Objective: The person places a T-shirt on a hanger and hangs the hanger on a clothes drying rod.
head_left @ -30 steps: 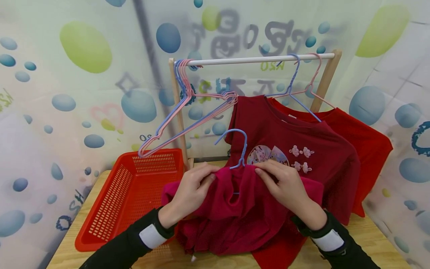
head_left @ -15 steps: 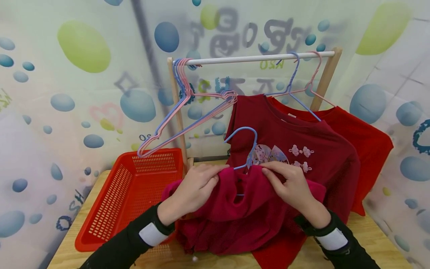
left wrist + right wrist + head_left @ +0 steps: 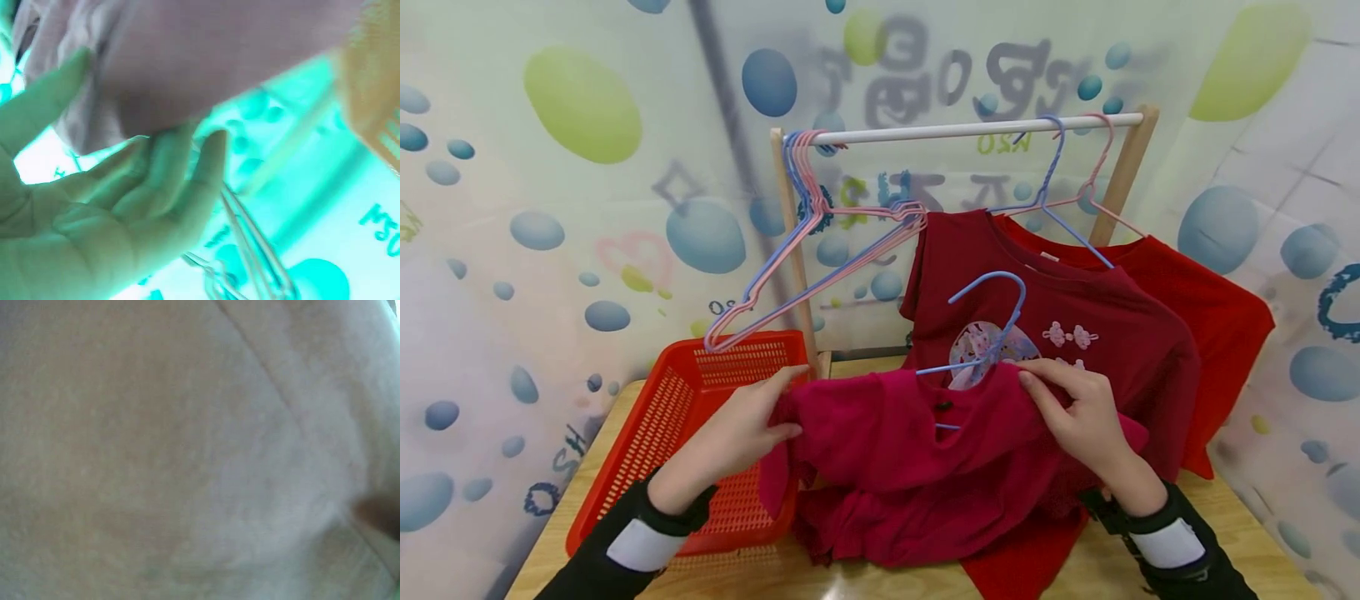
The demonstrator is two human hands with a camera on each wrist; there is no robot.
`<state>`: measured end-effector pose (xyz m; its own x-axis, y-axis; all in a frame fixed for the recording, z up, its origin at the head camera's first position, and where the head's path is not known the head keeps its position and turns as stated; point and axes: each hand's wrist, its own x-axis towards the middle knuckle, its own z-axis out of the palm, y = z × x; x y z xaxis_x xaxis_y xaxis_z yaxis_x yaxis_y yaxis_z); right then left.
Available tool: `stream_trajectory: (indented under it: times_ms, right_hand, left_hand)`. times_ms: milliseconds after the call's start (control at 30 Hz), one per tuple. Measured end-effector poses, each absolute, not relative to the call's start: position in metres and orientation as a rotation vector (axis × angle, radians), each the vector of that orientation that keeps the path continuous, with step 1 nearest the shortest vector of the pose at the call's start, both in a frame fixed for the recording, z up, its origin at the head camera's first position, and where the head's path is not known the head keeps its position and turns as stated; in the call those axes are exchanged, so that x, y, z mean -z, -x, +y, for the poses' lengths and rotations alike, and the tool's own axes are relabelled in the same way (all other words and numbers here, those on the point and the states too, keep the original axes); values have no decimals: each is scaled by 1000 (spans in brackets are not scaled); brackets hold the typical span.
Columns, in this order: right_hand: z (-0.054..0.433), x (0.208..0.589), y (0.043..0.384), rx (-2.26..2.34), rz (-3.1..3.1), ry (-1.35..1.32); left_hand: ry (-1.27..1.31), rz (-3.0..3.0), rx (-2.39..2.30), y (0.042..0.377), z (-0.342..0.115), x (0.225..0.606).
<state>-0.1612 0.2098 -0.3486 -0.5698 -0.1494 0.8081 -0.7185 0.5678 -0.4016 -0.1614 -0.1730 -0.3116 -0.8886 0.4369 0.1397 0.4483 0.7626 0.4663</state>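
A magenta top [image 3: 880, 433] is spread over the table front, with a blue clothes hanger [image 3: 1017, 307] inside it. The hanger's hook leans right above the neckline, and part of its left arm shows there. At the top's left shoulder end, my left hand [image 3: 730, 437] has the cloth between its spread thumb and loosely extended fingers. In the left wrist view, the thumb [image 3: 59, 87] lies against the cloth and the fingers reach under its edge. My right hand [image 3: 1086, 417] pinches the top beside the neckline, by the hanger's neck. Blurred cloth [image 3: 175, 450] fills the right wrist view.
Behind stands a clothes rack [image 3: 955, 131] holding several bare pink and blue hangers [image 3: 808, 225] at left. A dark red shirt [image 3: 1112, 317] and a bright red garment [image 3: 1217, 308] hang at right. An orange-red plastic basket [image 3: 662, 425] is on the table at left.
My left hand has let go of the neckline and moved left to the shoulder end, spreading the top out. The hanger hook and my right hand have shifted right.
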Motion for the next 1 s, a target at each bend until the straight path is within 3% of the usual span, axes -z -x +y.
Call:
stream_trajectory:
  times_ms: [500,1000]
  right_hand:
    - [226,344,158,-1016,-2059,-602]
    - [225,338,159,-1011,-2017,-587]
  left_hand:
    - [473,-2588,981,154,-184,298]
    - [684,-3045,793,153,-170,322]
